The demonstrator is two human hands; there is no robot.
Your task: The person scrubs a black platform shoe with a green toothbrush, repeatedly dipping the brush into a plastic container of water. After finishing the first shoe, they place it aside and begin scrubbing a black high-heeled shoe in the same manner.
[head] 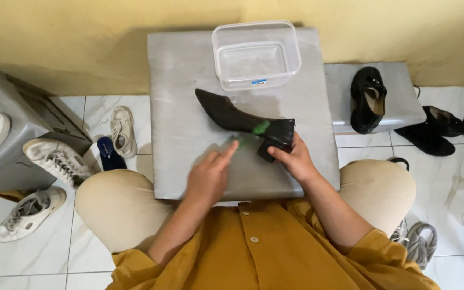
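Observation:
A black pointed high-heel shoe [231, 114] lies on its side on a grey block [183, 134], toe toward the far left. My right hand [292, 157] grips its heel end. My left hand [209, 176] holds a green brush-like tool [253, 133], blurred with motion, its tip against the shoe's side near the heel. My index finger is stretched along the tool.
A clear plastic tub [255, 53] stands at the block's far edge. A second black shoe [368, 99] rests on a lower grey block to the right, more black shoes [440, 126] on the tiles. White sneakers [55, 158] and a blue sandal [108, 154] lie at the left.

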